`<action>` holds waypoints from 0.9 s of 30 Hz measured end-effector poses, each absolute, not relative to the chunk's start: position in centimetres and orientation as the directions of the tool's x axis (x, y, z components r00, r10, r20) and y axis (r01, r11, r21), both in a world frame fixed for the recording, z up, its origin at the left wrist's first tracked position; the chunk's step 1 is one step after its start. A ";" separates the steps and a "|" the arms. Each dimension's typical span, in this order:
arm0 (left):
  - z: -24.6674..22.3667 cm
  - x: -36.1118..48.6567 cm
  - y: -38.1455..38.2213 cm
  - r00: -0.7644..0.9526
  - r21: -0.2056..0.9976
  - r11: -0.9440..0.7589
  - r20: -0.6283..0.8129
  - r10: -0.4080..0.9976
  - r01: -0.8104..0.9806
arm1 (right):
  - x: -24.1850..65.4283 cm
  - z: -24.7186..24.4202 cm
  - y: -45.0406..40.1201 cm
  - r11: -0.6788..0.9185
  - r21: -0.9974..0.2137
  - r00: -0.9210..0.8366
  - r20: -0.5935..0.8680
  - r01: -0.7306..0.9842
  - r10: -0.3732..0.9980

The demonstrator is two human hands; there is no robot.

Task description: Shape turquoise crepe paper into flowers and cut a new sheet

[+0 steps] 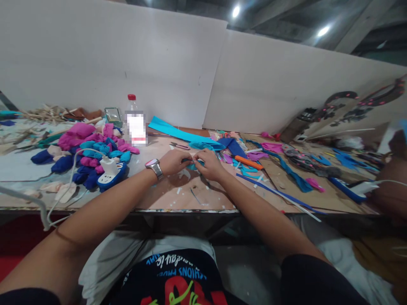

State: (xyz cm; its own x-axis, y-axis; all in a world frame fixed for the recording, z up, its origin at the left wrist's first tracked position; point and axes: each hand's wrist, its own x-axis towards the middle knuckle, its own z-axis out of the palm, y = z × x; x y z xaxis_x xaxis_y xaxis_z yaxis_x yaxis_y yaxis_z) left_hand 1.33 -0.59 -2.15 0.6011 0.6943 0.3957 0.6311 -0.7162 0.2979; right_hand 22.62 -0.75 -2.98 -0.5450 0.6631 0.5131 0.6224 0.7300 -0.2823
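Observation:
My left hand and my right hand meet over the middle of the table, fingertips nearly touching. Both have their fingers closed on a small piece of teal fabric, mostly hidden by the fingers. Just behind my hands lie a pair of small thread snips and a crumpled teal strip. A long bright blue fabric strip stretches behind them. To the right of my right hand is an orange-handled cutter.
At the left is a pile of pink, blue and teal stuffed pieces beside a blue power strip with a white plug. A red-capped bottle stands behind. Fabric scraps and another power strip lie right, near another person's arm.

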 end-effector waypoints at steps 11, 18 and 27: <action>-2.0 1.2 -0.6 0.637 0.309 -0.733 0.363 0.680 0.606 | 22.9 -2.9 -0.4 0.761 -0.293 -0.583 0.504 0.579 0.637; -2.1 0.9 -0.4 0.632 0.364 -0.738 0.383 0.674 0.568 | 23.1 -3.0 -0.4 0.755 -0.286 -0.574 0.508 0.590 0.642; -2.2 0.7 -0.4 0.624 0.407 -0.736 0.392 0.676 0.541 | 23.2 -3.0 -0.3 0.769 -0.243 -0.601 0.504 0.591 0.621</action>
